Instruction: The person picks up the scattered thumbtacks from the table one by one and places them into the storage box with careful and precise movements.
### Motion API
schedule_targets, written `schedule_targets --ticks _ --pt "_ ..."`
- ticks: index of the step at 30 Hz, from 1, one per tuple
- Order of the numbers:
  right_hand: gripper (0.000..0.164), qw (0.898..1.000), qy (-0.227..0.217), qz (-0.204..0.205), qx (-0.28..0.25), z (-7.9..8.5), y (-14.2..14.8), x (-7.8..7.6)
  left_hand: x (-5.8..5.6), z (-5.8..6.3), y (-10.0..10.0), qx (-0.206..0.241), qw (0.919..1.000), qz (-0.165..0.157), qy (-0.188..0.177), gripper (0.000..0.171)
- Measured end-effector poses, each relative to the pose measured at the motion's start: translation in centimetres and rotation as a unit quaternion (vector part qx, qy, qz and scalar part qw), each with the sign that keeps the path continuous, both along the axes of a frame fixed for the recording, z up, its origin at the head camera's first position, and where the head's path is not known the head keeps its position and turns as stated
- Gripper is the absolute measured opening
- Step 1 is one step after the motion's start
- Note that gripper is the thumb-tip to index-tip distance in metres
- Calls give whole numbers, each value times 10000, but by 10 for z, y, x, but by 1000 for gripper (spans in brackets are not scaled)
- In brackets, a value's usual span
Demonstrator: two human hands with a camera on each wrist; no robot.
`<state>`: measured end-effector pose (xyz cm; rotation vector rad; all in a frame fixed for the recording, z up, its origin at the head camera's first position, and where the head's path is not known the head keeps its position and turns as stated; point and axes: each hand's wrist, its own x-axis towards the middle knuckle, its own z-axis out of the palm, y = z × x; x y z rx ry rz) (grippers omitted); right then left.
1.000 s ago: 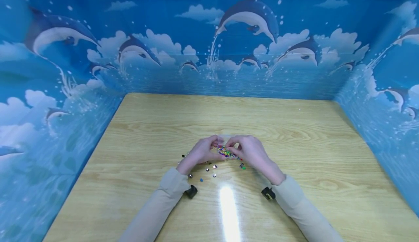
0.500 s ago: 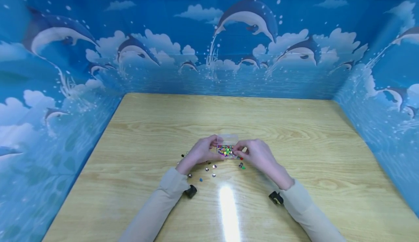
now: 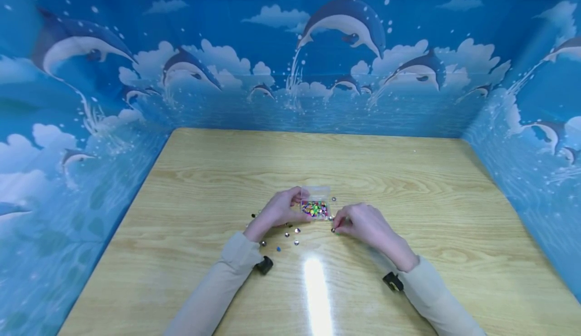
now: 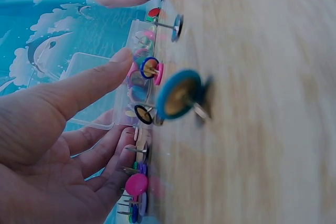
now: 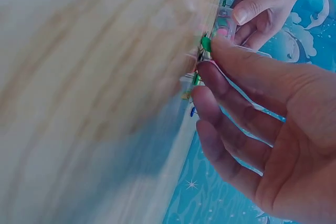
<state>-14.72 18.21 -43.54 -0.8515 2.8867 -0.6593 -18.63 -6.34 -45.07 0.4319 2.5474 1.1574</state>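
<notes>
I log one clear box [image 3: 320,219] on the desk [image 3: 204,174], left hand [image 3: 282,210] gripping its left end; one green tack [image 5: 206,43] near its right front corner, pinched by the right hand [image 3: 366,224]; likely fault, a pricked finger, from loose tacks [image 4: 136,184] lying pins-up.

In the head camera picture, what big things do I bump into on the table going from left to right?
Left sleeve → left hand → clear box → right hand → right sleeve.
</notes>
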Motion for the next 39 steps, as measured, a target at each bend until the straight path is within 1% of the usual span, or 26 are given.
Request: schedule_targets --ticks 3,6,9,13,19,24,30,34,39 --pt "13 9998 -145 -49 108 -1 -1 1 0 0 0 0 10000 11 -13 60" --pt "13 9997 -171 -44 182 0 -1 2 0 -1 0 28 10000 23 -35 60" --pt "10 9998 -23 -87 179 1 1 1 0 -1 0 54 10000 37 -56 61" --pt "8 9995 205 -249 27 4 4 -2 -1 -1 1 53 9999 44 -84 61" --pt "10 9984 325 -461 -31 7 3 -7 -1 0 1 13 10000 20 -85 61" --pt "8 9978 397 -524 -91 11 -7 -12 1 1 0 39 10000 7 -80 61" --pt "7 9970 460 -536 -332 18 -24 -19 2 1 0 181 9998 -39 -75 61" --pt "7 9963 454 -527 -499 21 -34 -22 2 2 -1 190 9998 -65 -64 62" --pt "7 9957 481 -555 -566 22 -39 -23 1 2 0 170 9998 -48 -78 62"
